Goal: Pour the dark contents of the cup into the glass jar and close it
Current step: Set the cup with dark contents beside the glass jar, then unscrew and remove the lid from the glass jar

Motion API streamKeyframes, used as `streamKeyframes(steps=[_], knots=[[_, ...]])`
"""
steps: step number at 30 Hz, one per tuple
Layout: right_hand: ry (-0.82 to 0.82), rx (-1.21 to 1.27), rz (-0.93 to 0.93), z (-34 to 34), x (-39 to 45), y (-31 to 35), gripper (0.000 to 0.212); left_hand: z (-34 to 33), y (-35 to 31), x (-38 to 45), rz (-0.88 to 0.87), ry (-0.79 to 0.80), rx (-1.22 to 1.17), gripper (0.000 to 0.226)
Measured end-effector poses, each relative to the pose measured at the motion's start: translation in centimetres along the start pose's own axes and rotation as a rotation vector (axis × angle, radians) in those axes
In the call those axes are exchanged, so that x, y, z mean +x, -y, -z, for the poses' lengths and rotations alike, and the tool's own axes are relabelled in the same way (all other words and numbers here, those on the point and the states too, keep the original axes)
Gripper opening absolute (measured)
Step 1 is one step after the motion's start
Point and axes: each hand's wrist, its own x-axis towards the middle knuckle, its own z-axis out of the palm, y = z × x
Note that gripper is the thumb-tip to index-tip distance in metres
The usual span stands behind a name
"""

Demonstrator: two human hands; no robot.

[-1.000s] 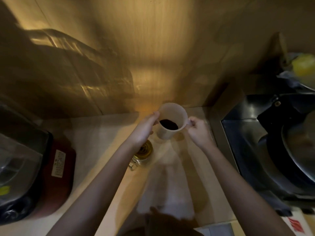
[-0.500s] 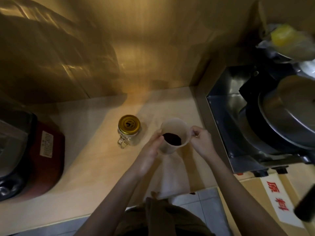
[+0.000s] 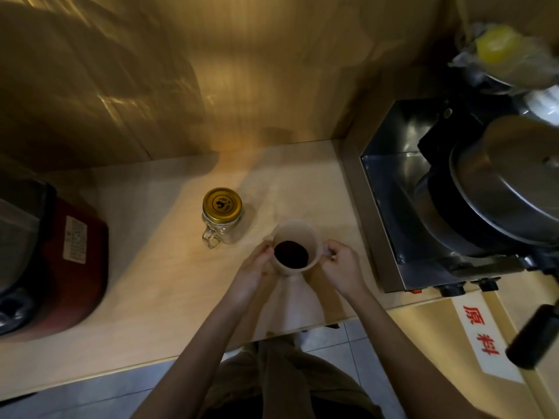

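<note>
A pale cup (image 3: 295,234) with dark contents (image 3: 291,253) in its bottom is near the counter's front, upright. My left hand (image 3: 252,273) wraps its left side. My right hand (image 3: 343,267) pinches its handle on the right. A glass jar (image 3: 222,229) with a side handle stands on the counter just left of and behind the cup, apart from both hands. A gold lid (image 3: 222,204) sits closed on the jar.
A red and black appliance (image 3: 51,255) fills the counter's left end. A steel stove box (image 3: 423,189) with a lidded pot (image 3: 508,179) stands at the right. A wooden wall (image 3: 211,71) backs the pale counter (image 3: 151,282). A labelled strip (image 3: 484,337) lies at lower right.
Both hands have brought the cup down and toward me. The jar, half hidden under my left hand a second ago, now stands in full view.
</note>
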Motion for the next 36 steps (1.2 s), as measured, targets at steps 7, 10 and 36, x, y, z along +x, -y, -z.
streamKeyframes(steps=[7,10,36], knots=[[0.045,0.079,-0.045,-0.8,-0.6,-0.6,0.023,0.4,1.0,0.6,0.005,-0.04,-0.021,0.047],[0.029,0.12,-0.034,-0.7,-0.7,-0.3,0.026,0.4,1.1,0.7,0.012,-0.053,-0.039,0.047],[0.264,-0.632,0.455,-10.4,6.1,14.5,0.088,10.1,2.3,7.9,-0.244,-0.441,0.658,0.109]])
